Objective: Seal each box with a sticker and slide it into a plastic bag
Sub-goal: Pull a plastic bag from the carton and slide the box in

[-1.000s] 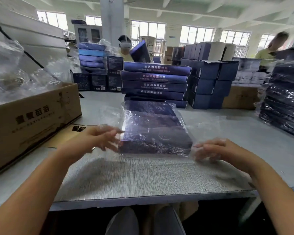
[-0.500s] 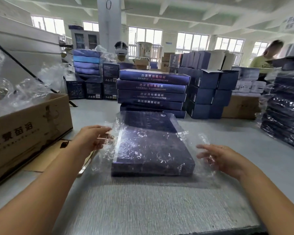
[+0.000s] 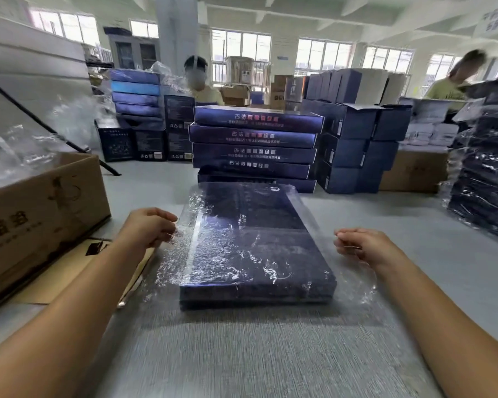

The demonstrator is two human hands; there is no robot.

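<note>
Pinches bag point(image 3: 360, 285) edges with left hand point(image 3: 151, 228) and right hand point(image 3: 364, 248); risks tearing film on box point(image 3: 259, 254) corners if tugged unevenly.

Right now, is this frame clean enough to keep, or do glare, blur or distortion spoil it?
Head view: glare streaks on the plastic bag hide part of the dark blue box. Head view: motion blur smears the near table and the person at far right. Head view: the windows blow out and the wide angle bends the edges, while the left hand and right hand read fairly sharp.
</note>
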